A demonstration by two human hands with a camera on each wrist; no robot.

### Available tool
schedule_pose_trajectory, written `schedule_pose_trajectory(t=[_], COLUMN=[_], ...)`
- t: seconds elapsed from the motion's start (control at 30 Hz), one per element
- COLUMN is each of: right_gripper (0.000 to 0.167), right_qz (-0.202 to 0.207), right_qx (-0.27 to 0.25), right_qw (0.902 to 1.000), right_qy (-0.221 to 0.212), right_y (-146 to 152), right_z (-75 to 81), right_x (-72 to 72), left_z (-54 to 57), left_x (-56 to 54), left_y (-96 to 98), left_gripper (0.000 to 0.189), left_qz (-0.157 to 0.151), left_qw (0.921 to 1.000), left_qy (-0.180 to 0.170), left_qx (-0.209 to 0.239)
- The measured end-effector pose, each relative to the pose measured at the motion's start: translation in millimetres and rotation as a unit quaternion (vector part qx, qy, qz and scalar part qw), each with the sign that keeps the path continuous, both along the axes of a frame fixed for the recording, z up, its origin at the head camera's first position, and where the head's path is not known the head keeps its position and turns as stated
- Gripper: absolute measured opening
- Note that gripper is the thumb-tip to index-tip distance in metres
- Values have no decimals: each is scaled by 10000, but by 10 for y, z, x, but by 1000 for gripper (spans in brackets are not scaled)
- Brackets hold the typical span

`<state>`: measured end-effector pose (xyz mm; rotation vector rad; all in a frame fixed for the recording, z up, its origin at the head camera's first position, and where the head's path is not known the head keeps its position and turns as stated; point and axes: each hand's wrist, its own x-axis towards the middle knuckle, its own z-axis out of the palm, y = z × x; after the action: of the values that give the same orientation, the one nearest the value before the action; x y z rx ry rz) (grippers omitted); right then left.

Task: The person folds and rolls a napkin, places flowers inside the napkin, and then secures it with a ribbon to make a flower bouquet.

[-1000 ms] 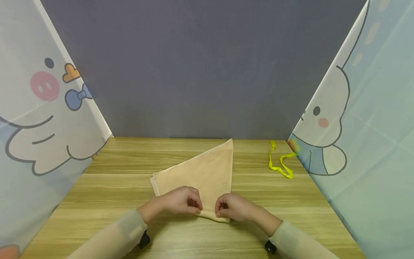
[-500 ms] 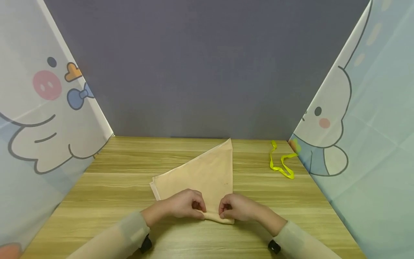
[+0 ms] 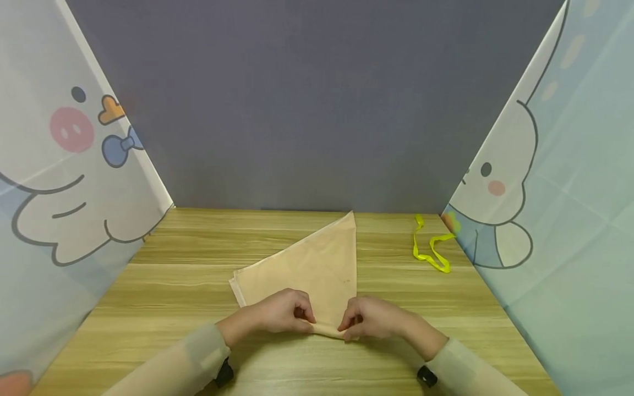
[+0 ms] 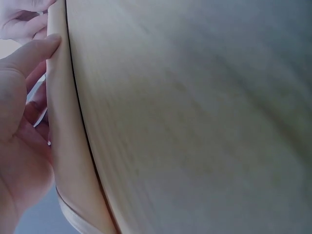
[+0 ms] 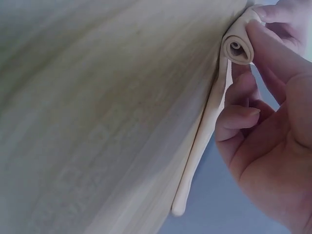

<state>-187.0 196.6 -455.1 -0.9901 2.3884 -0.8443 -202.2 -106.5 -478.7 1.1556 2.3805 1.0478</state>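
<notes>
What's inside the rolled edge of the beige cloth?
At the open end of the roll, only layers of beige cloth show, curled around a dark gap. Farther in is covered by those layers; I can't see it.

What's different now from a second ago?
The right hand has shifted a little to the right along the rolled near edge of the cloth, toward its right end. The left hand still pinches that edge, and the yellow ribbon lies where it was.

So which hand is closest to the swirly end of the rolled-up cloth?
The right hand: it pinches the roll just beside the swirly end. The left hand holds the same roll farther from that swirl.
</notes>
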Motion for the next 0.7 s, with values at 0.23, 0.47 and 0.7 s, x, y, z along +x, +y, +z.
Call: schedule_pose_trajectory(t=[0.23,0.47,0.7], right_gripper=[9,10,6], right_qz=[-147,-209,-363], right_qx=[115,132,-179], right_qw=[9998,9996,9991], right_qy=[66,114,-149], right_y=[50,59,58], right_z=[-30,-33,-40], right_x=[-36,-72,-69], left_z=[-5,-23,-23], left_x=[-41,-92,-126], left_y=[-5,-25,3], left_gripper=[7,11,4], left_qz=[12,106,131], left_qw=[9997,9993,9992], left_qy=[138,-99,-334], left_qx=[-210,-331,-177])
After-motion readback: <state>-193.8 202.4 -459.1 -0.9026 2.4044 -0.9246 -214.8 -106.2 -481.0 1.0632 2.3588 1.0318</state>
